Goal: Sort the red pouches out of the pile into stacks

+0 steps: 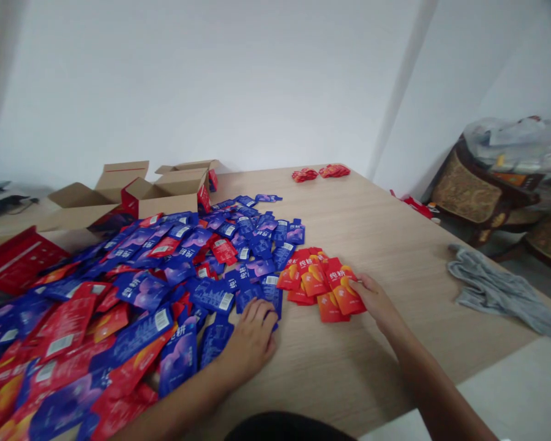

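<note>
My right hand (374, 300) pinches the edge of a red and orange pouch (342, 285). This pouch lies over a small loose stack of similar red pouches (310, 275) on the table. My left hand (252, 337) rests at the right edge of a big heap, its fingers loosely bent over blue pouches (248, 299) and nothing visibly gripped. Flat blue and purple pouches (211, 294) make up much of the heap, with red pouches (71, 324) mixed in. Some show white barcode labels.
Open cardboard boxes (169, 199) stand behind the heap at the back left. Two small piles of red pouches (334, 171) lie at the table's far end. A grey cloth (500, 291) lies at the right edge. Beyond it stands a patterned chair (463, 184) near plastic bags.
</note>
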A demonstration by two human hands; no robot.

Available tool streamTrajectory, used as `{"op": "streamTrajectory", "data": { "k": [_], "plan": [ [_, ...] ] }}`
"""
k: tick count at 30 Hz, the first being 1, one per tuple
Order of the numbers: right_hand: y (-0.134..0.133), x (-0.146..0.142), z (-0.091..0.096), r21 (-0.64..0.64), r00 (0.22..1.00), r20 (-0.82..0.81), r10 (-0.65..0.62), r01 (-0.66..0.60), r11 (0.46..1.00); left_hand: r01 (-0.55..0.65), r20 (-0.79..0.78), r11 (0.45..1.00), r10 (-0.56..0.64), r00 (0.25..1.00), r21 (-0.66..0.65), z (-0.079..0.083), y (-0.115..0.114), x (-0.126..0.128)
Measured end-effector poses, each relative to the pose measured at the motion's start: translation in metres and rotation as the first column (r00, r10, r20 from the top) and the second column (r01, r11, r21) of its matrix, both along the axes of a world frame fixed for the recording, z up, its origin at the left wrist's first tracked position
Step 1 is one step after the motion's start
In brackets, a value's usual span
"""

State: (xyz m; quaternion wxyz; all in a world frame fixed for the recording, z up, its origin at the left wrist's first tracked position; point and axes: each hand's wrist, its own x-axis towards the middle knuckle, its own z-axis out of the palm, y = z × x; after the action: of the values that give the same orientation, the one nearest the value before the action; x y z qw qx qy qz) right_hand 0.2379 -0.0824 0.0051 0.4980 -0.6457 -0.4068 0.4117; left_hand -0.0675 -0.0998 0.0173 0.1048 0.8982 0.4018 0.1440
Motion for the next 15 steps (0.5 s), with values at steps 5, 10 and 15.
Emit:
{"op": "streamTrajectory", "data": {
  "k": [5,10,15],
  "plan": [
    [0.001,-0.008,-0.006,0.047,1.0,-0.022,-0.004,0.006,0.999,-0.118,0.09,0.993,0.121,0.989,-0.03,0.017,0.015,-0.005],
    [0.012,-0.024,-0.017,0.164,0.992,0.13,0.0,-0.022,0.986,-0.229,0.266,0.936,0.3,0.916,-0.266,0.023,0.064,0.046],
    [0.02,-0.029,-0.031,0.238,0.871,0.475,-0.125,0.01,0.971,-0.227,0.304,0.751,0.497,0.813,-0.62,0.023,0.107,0.071]
  ]
}}
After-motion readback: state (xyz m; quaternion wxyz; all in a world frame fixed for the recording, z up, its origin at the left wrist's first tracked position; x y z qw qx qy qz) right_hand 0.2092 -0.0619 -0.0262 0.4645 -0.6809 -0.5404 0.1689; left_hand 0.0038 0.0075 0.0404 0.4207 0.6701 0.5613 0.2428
